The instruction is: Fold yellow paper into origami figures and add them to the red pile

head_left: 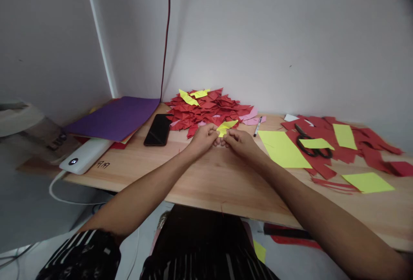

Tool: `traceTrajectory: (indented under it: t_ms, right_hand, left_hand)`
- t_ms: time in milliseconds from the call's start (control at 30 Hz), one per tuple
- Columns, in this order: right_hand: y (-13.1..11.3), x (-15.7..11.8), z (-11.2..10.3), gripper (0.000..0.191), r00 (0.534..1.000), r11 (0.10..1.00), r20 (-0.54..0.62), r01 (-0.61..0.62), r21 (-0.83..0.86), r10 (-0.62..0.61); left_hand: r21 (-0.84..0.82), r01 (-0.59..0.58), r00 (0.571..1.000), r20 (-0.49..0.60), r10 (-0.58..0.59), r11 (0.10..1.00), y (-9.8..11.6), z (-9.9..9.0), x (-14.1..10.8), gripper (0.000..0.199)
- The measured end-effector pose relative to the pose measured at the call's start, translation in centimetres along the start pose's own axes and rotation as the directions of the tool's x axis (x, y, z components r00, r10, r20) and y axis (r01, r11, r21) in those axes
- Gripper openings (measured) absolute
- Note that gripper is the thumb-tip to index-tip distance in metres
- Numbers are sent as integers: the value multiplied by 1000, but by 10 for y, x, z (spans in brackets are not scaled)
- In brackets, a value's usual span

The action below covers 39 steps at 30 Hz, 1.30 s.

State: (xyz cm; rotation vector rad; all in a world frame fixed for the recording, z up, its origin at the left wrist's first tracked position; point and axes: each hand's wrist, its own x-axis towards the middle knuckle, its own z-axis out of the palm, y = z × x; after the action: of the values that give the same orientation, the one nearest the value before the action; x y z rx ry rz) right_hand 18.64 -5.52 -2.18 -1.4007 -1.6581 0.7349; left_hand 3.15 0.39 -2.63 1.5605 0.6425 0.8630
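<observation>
A small folded yellow paper point(226, 127) is pinched between my two hands, just in front of a heap of folded red paper pieces point(209, 110). My left hand point(205, 137) grips its left side with curled fingers. On the right side, my right hand point(237, 140) holds it with thumb and fingers pressed together. The fingers hide the paper's lower part. Two yellow folded pieces point(189, 97) lie on top of the heap, and pink pieces point(250, 117) show at its right edge.
Left on the wooden table point(206, 181) are a black phone point(157, 130), purple sheets point(118, 116) and a white power bank point(84, 156). Rightward lie a pen point(257, 126), a yellow sheet point(284, 149), black-handled scissors point(309, 149) and red scraps point(345, 153). A wall stands behind.
</observation>
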Motion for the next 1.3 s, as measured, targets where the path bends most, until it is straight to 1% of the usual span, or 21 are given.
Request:
traceTrajectory:
  t_ms: [200, 433, 600, 800, 967, 1167, 1300]
  right_hand:
    - [-1, -1, 1, 20, 1000, 1000, -5, -16, 25, 16]
    - [2, -1, 1, 18, 1000, 1000, 5, -3, 28, 3]
    - [1, 1, 1, 18, 1000, 999, 16, -15, 51, 14]
    - [-1, -1, 0, 26, 1000, 999, -8, -2, -34, 2]
    - [0, 0, -1, 27, 1000, 997, -11, -14, -73, 13]
    - [2, 1, 0, 23, 1000, 999, 21, 10, -48, -9]
    - [1, 1, 0, 24, 1000, 999, 21, -22, -26, 23]
  left_hand:
    - [23, -3, 1000, -21, 3, 1000, 2, 0, -1, 7]
    - [12, 19, 1000, -3, -19, 1000, 3, 0, -2, 11]
    - [-1, 15, 1000, 1, -15, 1000, 3, -1, -1, 9]
    - [9, 6, 1000, 26, -7, 1000, 3, 1, -1, 7]
    - [38, -13, 999, 31, 11, 999, 4, 1, -2, 8]
    - [59, -21, 1000, 11, 20, 998, 0, 0, -1, 8]
    - [57, -24, 1000, -7, 25, 998, 0, 0, 0, 6]
